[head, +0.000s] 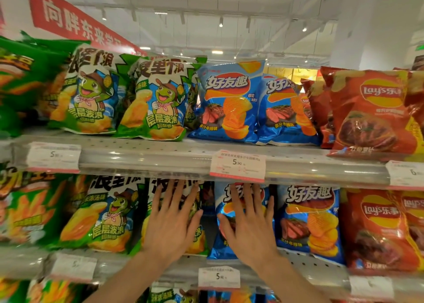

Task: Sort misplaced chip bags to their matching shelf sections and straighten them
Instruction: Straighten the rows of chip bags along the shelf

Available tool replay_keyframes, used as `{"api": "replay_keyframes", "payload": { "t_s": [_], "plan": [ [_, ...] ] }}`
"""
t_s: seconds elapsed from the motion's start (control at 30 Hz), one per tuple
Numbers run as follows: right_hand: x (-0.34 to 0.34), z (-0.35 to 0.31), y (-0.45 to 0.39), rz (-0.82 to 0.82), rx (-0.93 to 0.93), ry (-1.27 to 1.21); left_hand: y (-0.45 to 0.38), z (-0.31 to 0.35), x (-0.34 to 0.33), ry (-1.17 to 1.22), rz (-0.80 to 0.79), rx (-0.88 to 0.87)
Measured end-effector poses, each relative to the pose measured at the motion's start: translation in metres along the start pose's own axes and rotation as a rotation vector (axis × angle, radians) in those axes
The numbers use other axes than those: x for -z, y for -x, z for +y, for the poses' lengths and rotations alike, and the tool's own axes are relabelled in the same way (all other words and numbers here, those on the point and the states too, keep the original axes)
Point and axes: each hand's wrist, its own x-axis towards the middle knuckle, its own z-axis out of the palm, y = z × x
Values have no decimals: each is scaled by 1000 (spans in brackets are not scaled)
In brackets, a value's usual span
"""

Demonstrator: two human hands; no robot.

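Observation:
On the middle shelf, my left hand lies flat with straight spread fingers against a green frog-mascot chip bag. My right hand presses flat, fingers spread, on a blue steak-flavour chip bag right beside it. Both bags stand upright and the hands hide most of their fronts. Another green bag stands to the left, another blue bag to the right.
The upper shelf carries green bags, blue bags and red Lay's bags in sections. Red Lay's bags fill the middle shelf's right end. Price tags hang on the shelf edges. More bags show below.

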Motion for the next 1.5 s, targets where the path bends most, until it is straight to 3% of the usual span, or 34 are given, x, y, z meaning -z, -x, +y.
{"api": "replay_keyframes", "payload": {
  "t_s": [0.53, 0.77, 0.9, 1.23, 1.4, 1.5],
  "plan": [
    [5, -1, -1, 1, 17, -51, -1, -2, 0, 75, 47, -9],
    [50, 40, 9, 237, 45, -151, -2, 42, 26, 410, 105, -53],
    [78, 91, 22, 315, -3, -151, -7, 94, 34, 659, 51, -142],
    [99, 183, 45, -5, -205, -75, -51, 204, 5, 759, -203, -68],
    [84, 190, 40, -33, -225, -296, -73, 215, -8, 672, -335, 17],
    [79, 196, 34, -66, -282, -514, -81, 215, -5, 747, -420, 11]
  ]
}}
